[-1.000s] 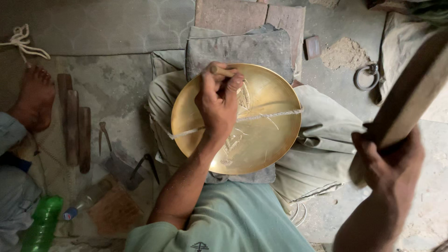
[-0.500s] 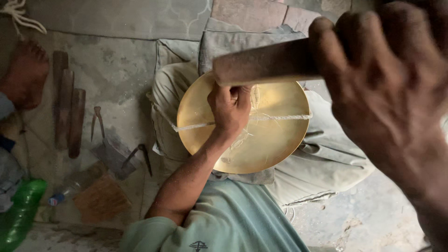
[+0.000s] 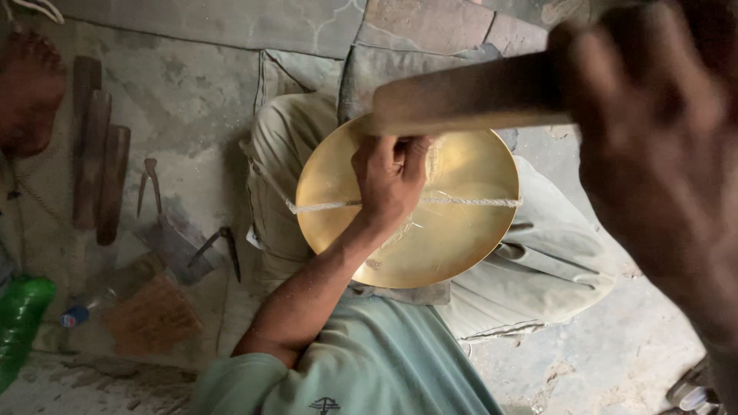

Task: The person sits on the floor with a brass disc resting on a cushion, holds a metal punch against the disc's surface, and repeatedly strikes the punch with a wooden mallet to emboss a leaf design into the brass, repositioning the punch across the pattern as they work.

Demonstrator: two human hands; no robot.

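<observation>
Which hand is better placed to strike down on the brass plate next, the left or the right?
Probably the right hand: it grips the wooden mallet, raised above the brass plate. The left hand is closed low over the plate, apparently around a small tool I cannot see clearly, so it looks busy steadying.

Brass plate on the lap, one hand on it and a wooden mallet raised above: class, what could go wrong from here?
1. The left hand rests on the brass plate, right under the mallet that the right hand grips; a stray blow could hit its fingers.
2. The plate lies only on the lap, with one string across it; it might slip or tip.
3. Metal tools lie loose on the floor beside the knee; a dropped plate could land on them.
</observation>
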